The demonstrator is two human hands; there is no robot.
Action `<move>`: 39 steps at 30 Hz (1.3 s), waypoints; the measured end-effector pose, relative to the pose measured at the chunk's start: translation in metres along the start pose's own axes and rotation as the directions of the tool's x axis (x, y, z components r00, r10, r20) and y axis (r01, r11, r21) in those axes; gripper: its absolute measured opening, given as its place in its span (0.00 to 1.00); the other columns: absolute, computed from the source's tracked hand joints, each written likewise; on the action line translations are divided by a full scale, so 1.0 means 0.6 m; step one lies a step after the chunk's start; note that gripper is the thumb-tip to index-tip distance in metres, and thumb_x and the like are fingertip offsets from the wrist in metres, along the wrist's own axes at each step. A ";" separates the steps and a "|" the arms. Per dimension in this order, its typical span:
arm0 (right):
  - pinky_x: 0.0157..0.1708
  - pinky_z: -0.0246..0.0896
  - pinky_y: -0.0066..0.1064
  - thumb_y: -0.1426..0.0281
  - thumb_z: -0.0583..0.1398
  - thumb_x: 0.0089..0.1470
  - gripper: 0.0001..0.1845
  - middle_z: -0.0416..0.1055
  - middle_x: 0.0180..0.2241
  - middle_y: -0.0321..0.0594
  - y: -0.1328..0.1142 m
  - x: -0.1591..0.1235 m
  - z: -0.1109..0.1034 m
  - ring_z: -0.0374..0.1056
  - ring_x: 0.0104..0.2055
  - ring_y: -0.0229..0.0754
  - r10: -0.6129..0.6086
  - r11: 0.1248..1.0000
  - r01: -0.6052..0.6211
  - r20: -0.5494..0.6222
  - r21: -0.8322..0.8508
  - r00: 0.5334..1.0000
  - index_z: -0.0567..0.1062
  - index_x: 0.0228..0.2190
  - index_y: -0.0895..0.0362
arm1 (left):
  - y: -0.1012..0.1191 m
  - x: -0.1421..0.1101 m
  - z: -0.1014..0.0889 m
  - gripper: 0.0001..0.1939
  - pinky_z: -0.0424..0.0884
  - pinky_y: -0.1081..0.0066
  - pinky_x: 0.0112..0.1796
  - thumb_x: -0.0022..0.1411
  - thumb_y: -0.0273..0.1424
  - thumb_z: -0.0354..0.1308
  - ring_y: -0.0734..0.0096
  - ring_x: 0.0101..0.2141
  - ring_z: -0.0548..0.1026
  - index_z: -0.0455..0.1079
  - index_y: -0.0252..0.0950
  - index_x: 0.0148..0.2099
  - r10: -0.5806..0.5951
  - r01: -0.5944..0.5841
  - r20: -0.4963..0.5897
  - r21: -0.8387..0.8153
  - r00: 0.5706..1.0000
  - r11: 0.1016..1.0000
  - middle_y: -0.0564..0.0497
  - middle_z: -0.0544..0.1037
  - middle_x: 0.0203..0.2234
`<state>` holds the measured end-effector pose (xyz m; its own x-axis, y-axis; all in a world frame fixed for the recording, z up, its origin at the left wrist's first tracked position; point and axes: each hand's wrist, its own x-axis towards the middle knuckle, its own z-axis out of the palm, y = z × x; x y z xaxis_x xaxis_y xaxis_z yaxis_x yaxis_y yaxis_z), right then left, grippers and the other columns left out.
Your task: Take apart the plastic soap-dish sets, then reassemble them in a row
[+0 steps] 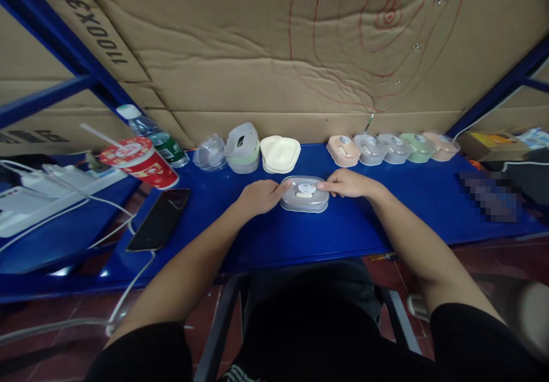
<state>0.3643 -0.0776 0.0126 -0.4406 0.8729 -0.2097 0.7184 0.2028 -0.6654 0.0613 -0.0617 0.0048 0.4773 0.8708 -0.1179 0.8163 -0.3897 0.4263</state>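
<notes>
containers, five with lids, stood in a row at the back right of the blue table: pink, two greyish, green, pink. cream pieces sat back centre, then stacked tubs and clear tubs to their left. further left i had a red cup with a straw, tilted, a green-labelled bottle leaning behind it, and a black phone lying flat in front. cardboard walled off the rear. nothing stood between my hands and the greyish container, lid on, at front centre. left hand: fingers curled at its left side, thumb on the lid edge. right hand: partly curled at the right side, a digit touching the lid near the round label. i couldn't tell whether either gripped firmly; undersides were hidden.
</notes>
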 end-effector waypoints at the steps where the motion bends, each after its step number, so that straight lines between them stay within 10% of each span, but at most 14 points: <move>1: 0.28 0.59 0.34 0.33 0.57 0.60 0.41 0.72 0.18 0.38 0.002 0.001 0.001 0.66 0.21 0.37 0.018 1.000 -0.018 0.010 -0.013 1.000 0.77 0.19 0.55 | 0.000 0.001 0.002 0.41 0.66 0.64 0.35 0.73 0.61 0.35 0.57 0.32 0.77 0.71 0.39 0.25 -0.010 0.010 0.020 0.014 1.000 1.000 0.43 0.79 0.26; 6: 0.28 0.61 0.34 0.31 0.52 0.62 0.42 0.71 0.17 0.37 0.011 0.008 0.003 0.66 0.21 0.38 -0.007 1.000 0.007 0.009 -0.022 1.000 0.76 0.21 0.54 | -0.009 0.008 0.009 0.43 0.65 0.64 0.33 0.73 0.63 0.34 0.58 0.28 0.77 0.70 0.39 0.22 0.000 0.000 -0.015 0.009 1.000 1.000 0.44 0.78 0.23; 11: 0.28 0.60 0.36 0.33 0.51 0.64 0.41 0.75 0.22 0.42 0.026 0.020 0.000 0.71 0.26 0.43 -0.013 0.984 -0.031 -0.242 -0.178 0.970 0.76 0.23 0.54 | -0.004 0.004 0.008 0.44 0.68 0.65 0.32 0.75 0.61 0.33 0.63 0.22 0.75 0.72 0.39 0.22 0.087 -0.067 0.133 -0.147 0.987 0.987 0.47 0.75 0.17; 17: 0.40 0.67 0.44 0.41 0.58 0.65 0.32 0.81 0.34 0.50 0.010 0.015 0.008 0.77 0.41 0.57 -0.097 0.921 -0.212 -0.719 -0.327 0.688 0.84 0.44 0.55 | 0.011 -0.008 0.001 0.35 0.68 0.66 0.34 0.74 0.58 0.43 0.65 0.26 0.76 0.80 0.40 0.35 0.260 -0.214 0.209 -0.220 0.943 0.952 0.50 0.78 0.21; 22: 0.53 0.65 0.51 0.39 0.61 0.62 0.37 0.81 0.47 0.53 -0.032 0.003 0.033 0.74 0.52 0.61 -0.433 0.828 0.140 -0.460 -0.543 0.775 0.82 0.55 0.56 | -0.002 -0.009 -0.008 0.27 0.65 0.65 0.36 0.72 0.57 0.51 0.58 0.37 0.80 0.80 0.42 0.43 0.234 -0.241 0.085 0.075 0.968 0.968 0.48 0.85 0.35; 27: 0.58 0.61 0.55 0.43 0.60 0.63 0.33 0.79 0.56 0.51 -0.036 0.012 0.043 0.72 0.56 0.61 -0.521 0.753 0.312 -0.235 -0.578 0.821 0.82 0.57 0.52 | -0.015 -0.005 -0.003 0.30 0.68 0.62 0.40 0.71 0.56 0.53 0.52 0.41 0.82 0.75 0.40 0.60 0.203 -0.213 0.099 0.103 0.974 0.972 0.46 0.85 0.38; 34: 0.66 0.55 0.62 0.68 0.56 0.63 0.27 0.75 0.64 0.46 0.013 0.022 0.014 0.68 0.64 0.64 -0.451 0.765 0.115 -0.398 -0.634 0.799 0.81 0.60 0.53 | -0.013 -0.009 -0.001 0.34 0.71 0.59 0.44 0.69 0.56 0.56 0.47 0.43 0.82 0.72 0.38 0.65 0.200 -0.211 0.117 0.089 0.973 0.973 0.44 0.84 0.36; 39: 0.67 0.56 0.58 0.62 0.53 0.70 0.25 0.77 0.62 0.46 0.021 0.034 0.022 0.69 0.64 0.59 -0.480 0.758 0.159 -0.375 -0.633 0.793 0.79 0.61 0.53 | -0.009 -0.009 -0.002 0.34 0.71 0.59 0.43 0.70 0.56 0.55 0.46 0.45 0.82 0.71 0.37 0.66 0.193 -0.211 0.142 0.127 0.971 0.969 0.43 0.84 0.38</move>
<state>0.3572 -0.0629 -0.0097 -0.4922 0.7614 0.4218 0.8149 0.5734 -0.0842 0.0536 -0.0640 0.0044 0.6673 0.7276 -0.1590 0.7314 -0.5998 0.3244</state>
